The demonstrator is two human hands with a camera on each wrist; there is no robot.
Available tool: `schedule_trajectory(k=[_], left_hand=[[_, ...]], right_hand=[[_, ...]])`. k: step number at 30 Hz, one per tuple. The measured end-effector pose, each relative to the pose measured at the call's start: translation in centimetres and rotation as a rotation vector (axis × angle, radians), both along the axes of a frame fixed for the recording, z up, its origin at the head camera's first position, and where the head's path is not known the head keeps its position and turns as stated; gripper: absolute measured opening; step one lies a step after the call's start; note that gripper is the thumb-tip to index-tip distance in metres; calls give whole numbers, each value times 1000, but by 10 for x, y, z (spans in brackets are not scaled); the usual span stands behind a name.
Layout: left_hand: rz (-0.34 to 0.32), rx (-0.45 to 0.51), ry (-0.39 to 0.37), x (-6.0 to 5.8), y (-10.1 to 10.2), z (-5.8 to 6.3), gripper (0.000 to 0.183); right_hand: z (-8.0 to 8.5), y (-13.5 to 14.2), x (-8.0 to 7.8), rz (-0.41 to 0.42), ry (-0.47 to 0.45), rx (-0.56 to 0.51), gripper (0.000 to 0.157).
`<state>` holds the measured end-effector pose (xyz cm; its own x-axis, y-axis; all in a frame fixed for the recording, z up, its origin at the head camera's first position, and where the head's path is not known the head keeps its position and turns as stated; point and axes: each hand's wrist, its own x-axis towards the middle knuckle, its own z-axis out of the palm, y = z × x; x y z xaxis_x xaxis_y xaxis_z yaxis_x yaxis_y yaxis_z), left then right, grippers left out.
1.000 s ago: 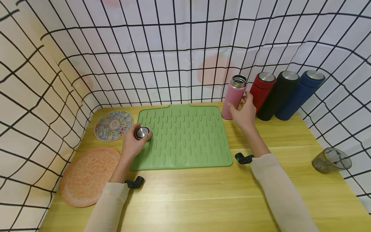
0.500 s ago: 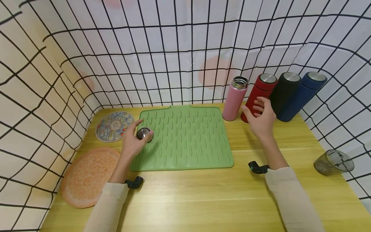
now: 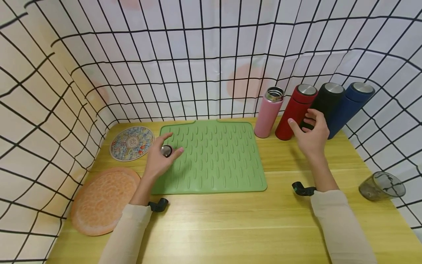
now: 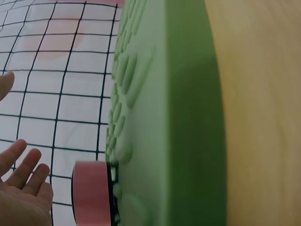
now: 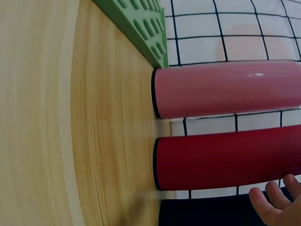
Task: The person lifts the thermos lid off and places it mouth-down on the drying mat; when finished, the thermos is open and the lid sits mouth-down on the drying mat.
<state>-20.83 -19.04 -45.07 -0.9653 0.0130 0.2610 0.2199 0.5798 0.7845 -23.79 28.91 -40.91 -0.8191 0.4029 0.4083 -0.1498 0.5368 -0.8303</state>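
Observation:
On the left part of the green drying mat [image 3: 211, 157] sits a small pink bottle lid [image 4: 91, 193] with a silver top. My left hand [image 3: 157, 158] hovers over it with thumb and fingers spread; the left wrist view shows the fingers apart from the lid. At the right back, my right hand [image 3: 311, 137] holds nothing and has its fingers loosely bent in front of the black bottle [image 3: 329, 97], near the red bottle [image 3: 296, 110]. Left of the red one stands a pink bottle [image 3: 268, 115] without its lid, its metal neck exposed.
A blue bottle [image 3: 351, 106] stands at the right end of the row. Farther forward, a tinted glass [image 3: 379, 187] stands near the right edge. Two round mats, one patterned [image 3: 130, 143] and one orange [image 3: 103, 201], lie left. Black grid panels [image 3: 211, 58] enclose the table.
My right hand has let go of the pink bottle and moved right, past the red one. My left hand has released the lid, its fingers spreading and rising off it.

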Motion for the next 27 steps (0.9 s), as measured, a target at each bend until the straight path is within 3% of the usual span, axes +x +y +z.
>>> schedule_trajectory(k=[10, 27], left_hand=[[-115, 103, -52, -1, 16, 1, 80], [-251, 164, -84, -3, 36, -2, 84]], right_hand=[[-5, 7, -14, 29, -96, -37, 79], [-16, 3, -42, 13, -161, -109, 81]])
